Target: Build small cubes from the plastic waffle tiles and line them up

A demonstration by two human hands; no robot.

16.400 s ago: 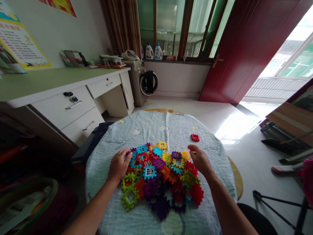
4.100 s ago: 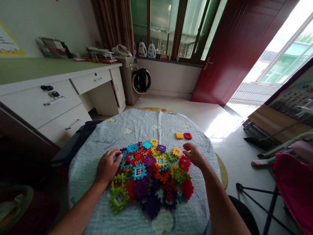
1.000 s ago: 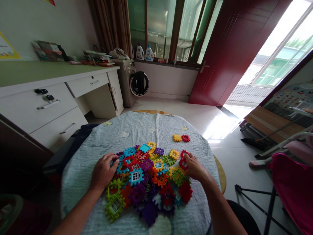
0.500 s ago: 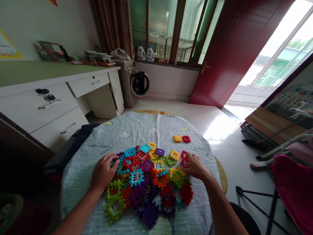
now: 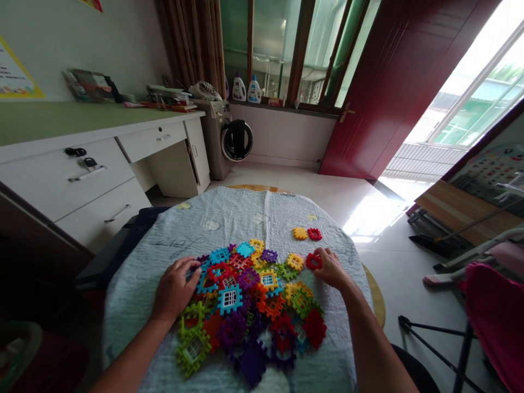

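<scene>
Interlocking plastic building tiles (image 5: pixel 248 278) in many colours lie heaped on a cloth-covered round table. In my right hand (image 5: pixel 331 268), at the heap's right side, thumb and fingers close on a red tile (image 5: pixel 314 261) with an opening in its middle. My left hand (image 5: pixel 177 286) rests against the heap's left edge, thumb apart from the fingers, beside blue and purple tiles; its fingertips are partly hidden. Farther back, a yellow tile (image 5: pixel 299 233) and another red tile (image 5: pixel 315 234) lie side by side. A blue window tile (image 5: pixel 230 299) sits on top of the heap.
The pale blue tablecloth (image 5: pixel 233 210) is wrinkled around the heap. A desk with drawers (image 5: pixel 94 174) stands at the left, and a washing machine (image 5: pixel 215 136) with its door open is behind. At the right are a red door (image 5: pixel 380 82) and a pink chair (image 5: pixel 495 311).
My right hand has moved slightly away from me with a red tile. Two red tiles showed by its fingers before; one shows now. My left hand stays about where it was.
</scene>
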